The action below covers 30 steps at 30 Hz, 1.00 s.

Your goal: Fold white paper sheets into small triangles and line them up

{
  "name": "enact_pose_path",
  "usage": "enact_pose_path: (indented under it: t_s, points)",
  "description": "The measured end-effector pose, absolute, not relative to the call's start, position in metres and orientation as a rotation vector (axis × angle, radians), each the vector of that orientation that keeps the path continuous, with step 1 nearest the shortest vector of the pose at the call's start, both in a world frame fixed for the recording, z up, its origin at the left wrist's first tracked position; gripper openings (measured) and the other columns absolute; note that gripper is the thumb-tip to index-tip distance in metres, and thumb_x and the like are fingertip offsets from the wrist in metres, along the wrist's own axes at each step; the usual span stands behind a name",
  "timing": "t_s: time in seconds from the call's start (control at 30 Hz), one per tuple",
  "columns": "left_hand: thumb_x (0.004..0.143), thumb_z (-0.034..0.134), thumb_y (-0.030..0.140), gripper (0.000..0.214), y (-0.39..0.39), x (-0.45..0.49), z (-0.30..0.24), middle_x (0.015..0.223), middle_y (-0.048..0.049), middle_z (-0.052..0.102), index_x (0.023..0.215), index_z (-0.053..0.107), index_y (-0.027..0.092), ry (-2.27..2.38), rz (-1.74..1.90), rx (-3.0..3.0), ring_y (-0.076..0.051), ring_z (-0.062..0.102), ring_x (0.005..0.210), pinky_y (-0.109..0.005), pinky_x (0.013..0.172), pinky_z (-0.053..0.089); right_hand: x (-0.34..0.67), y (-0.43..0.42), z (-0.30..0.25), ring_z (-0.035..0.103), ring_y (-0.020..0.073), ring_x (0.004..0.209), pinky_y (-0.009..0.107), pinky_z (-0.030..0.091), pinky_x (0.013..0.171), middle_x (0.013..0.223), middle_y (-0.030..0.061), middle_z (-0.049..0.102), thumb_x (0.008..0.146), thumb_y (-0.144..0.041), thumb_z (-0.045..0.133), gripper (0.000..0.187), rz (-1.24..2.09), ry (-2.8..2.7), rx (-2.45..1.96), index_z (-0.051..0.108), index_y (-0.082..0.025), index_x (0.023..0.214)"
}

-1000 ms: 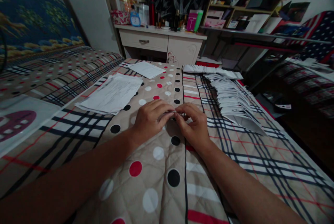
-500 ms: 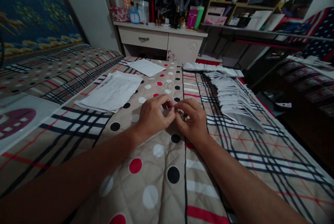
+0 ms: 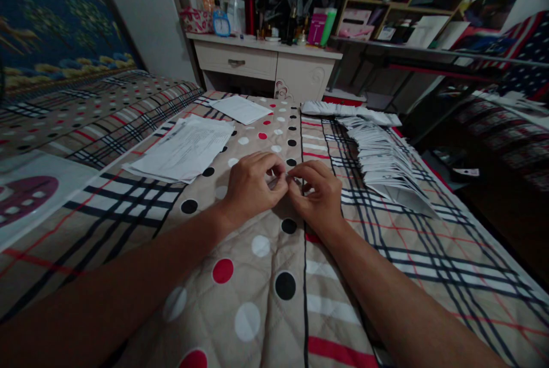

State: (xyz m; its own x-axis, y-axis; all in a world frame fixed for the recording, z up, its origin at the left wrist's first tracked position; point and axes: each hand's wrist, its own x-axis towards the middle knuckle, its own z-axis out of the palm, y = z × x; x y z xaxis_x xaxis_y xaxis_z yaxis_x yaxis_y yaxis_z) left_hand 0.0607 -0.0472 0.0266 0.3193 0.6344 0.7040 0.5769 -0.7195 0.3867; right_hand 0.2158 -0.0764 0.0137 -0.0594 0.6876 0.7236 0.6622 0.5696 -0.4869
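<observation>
My left hand and my right hand meet over the middle of the patterned bedspread. The thumb and index finger of each are pinched together, tips almost touching. Whatever lies between the fingertips is too small and dark to make out. Left of my hands lies a stack of printed paper sheets. Farther back sits a smaller pile of white paper. To the right, a long fanned row of folded paper pieces lies on the bedspread, with another folded paper strip across its far end.
A white dresser stands beyond the bed, with a blue alarm clock and bottles on top. Shelves are at the back right. A clear plastic bag with a purple print lies at the left edge.
My fingertips have drawn very slightly apart, and the right hand has shifted a touch to the right. The papers have stayed where they were.
</observation>
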Motion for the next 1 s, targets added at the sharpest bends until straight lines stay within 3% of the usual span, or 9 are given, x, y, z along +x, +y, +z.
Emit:
enact_pose_path:
  t_s: [0.4, 0.63, 0.7, 0.8, 0.9, 1.0]
  points:
    - [0.071, 0.057, 0.014, 0.006, -0.040, 0.050, 0.025, 0.071, -0.0024, 0.062, 0.072, 0.055, 0.019, 1.191, 1.403, 2.682, -0.018, 0.057, 0.072, -0.032, 0.070, 0.043, 0.224, -0.073, 0.015, 0.064, 0.0178, 0.073, 0.027, 0.049, 0.057, 0.078, 0.0036, 0.069, 0.077, -0.016, 0.057, 0.012, 0.200, -1.508, -1.204, 0.069, -0.020, 0.075]
    - [0.075, 0.056, 0.012, 0.008, -0.032, 0.039, 0.020, 0.078, -0.0029, 0.063, 0.080, 0.057, 0.018, 1.194, 1.414, 2.559, -0.017, 0.059, 0.075, -0.030, 0.071, 0.047, 0.233, -0.063, 0.009, 0.063, 0.0178, 0.070, 0.029, 0.050, 0.069, 0.072, 0.0031, 0.070, 0.075, -0.019, 0.059, 0.010, 0.358, -1.305, -1.366, 0.069, -0.017, 0.072]
    - [0.080, 0.057, 0.017, 0.017, -0.034, 0.040, 0.020, 0.098, -0.0072, 0.067, 0.097, 0.060, 0.017, 1.073, 1.392, 2.624, -0.021, 0.062, 0.094, -0.034, 0.083, 0.048, 0.231, -0.064, 0.009, 0.063, 0.0173, 0.070, 0.029, 0.049, 0.070, 0.073, 0.0028, 0.070, 0.076, -0.019, 0.059, 0.010, 0.345, -1.337, -1.354, 0.069, -0.017, 0.073]
    - [0.086, 0.060, 0.030, 0.038, -0.038, 0.043, 0.022, 0.130, -0.0108, 0.060, 0.123, 0.057, 0.020, 0.886, 1.193, 2.835, -0.026, 0.053, 0.121, -0.042, 0.100, 0.041, 0.229, -0.065, 0.007, 0.063, 0.0166, 0.069, 0.029, 0.049, 0.068, 0.072, 0.0015, 0.069, 0.076, -0.020, 0.059, 0.010, 0.300, -1.393, -1.324, 0.069, -0.018, 0.074]
    - [0.088, 0.060, 0.039, 0.043, -0.039, 0.042, 0.022, 0.125, -0.0115, 0.064, 0.127, 0.057, 0.020, 0.859, 1.009, 2.967, -0.028, 0.052, 0.122, -0.045, 0.100, 0.037, 0.230, -0.065, 0.006, 0.062, 0.0165, 0.067, 0.028, 0.049, 0.066, 0.071, 0.0009, 0.068, 0.075, -0.021, 0.058, 0.011, 0.297, -1.405, -1.320, 0.068, -0.018, 0.073]
    - [0.085, 0.063, 0.048, 0.043, -0.035, 0.037, 0.020, 0.109, -0.0115, 0.069, 0.115, 0.064, 0.017, 0.993, 0.961, 2.975, -0.030, 0.056, 0.113, -0.046, 0.096, 0.037, 0.236, -0.064, 0.006, 0.062, 0.0167, 0.067, 0.028, 0.048, 0.065, 0.069, 0.0010, 0.068, 0.072, -0.019, 0.057, 0.011, 0.320, -1.349, -1.380, 0.067, -0.018, 0.071]
